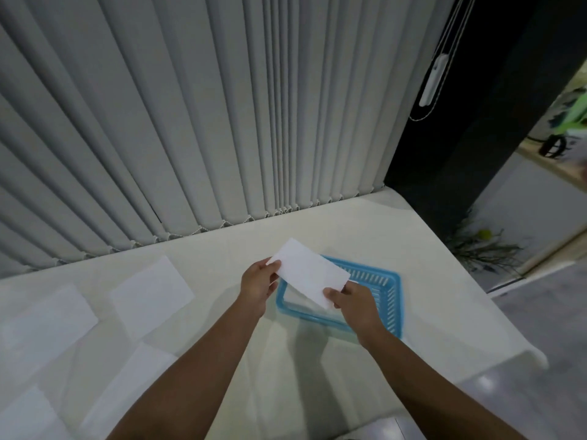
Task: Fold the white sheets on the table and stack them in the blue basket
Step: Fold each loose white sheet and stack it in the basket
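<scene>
Your left hand (259, 282) and right hand (352, 301) each pinch an end of the folded sheet (309, 273), held just above the blue basket (389, 300). Let one end go early and it could spring open or land askew. Flat sheets (151, 295) wait left on the pale worktop (413, 249), vertical blinds (190, 106) beyond.

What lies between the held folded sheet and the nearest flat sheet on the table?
In the head view, the left hand, then bare table, between the folded sheet and the flat sheet.
</scene>
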{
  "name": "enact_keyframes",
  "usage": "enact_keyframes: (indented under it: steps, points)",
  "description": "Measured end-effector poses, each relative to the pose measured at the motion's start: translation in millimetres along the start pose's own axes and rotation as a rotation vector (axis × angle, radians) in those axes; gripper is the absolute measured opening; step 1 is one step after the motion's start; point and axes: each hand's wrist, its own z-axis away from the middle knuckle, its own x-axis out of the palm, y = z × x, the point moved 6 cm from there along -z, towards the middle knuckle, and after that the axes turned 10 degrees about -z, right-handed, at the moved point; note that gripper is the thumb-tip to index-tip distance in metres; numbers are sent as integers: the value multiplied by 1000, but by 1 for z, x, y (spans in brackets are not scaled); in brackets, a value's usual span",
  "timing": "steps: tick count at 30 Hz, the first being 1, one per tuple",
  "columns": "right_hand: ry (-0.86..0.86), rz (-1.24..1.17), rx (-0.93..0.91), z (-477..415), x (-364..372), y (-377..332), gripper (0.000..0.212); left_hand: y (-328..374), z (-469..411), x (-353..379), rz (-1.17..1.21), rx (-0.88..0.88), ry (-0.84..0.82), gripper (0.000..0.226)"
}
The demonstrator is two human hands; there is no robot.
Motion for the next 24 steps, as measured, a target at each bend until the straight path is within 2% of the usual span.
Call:
enact_keyframes:
  steps: [4, 9, 13, 17, 21, 24]
  points:
    - [72, -46, 30, -7, -19, 9, 13, 5, -1, 3, -342, 102, 67, 21]
    - [186, -194, 88, -17, -38, 22, 4, 7, 2, 10, -579, 165, 36, 14]
    - [245, -142, 100, -26, -48, 29, 19, 1, -3, 12, -794, 181, 2, 22]
    - [271, -81, 134, -31, -54, 41, 21, -2, -7, 5, -1111, 253, 139, 29]
    - [280, -44, 150, -31, -57, 49, 11, -3, -7, 7, -1258, 338, 146, 31]
    - [280, -10, 147, -34, -56, 51, 19, -4, -9, 10, -1330, 345, 124, 33]
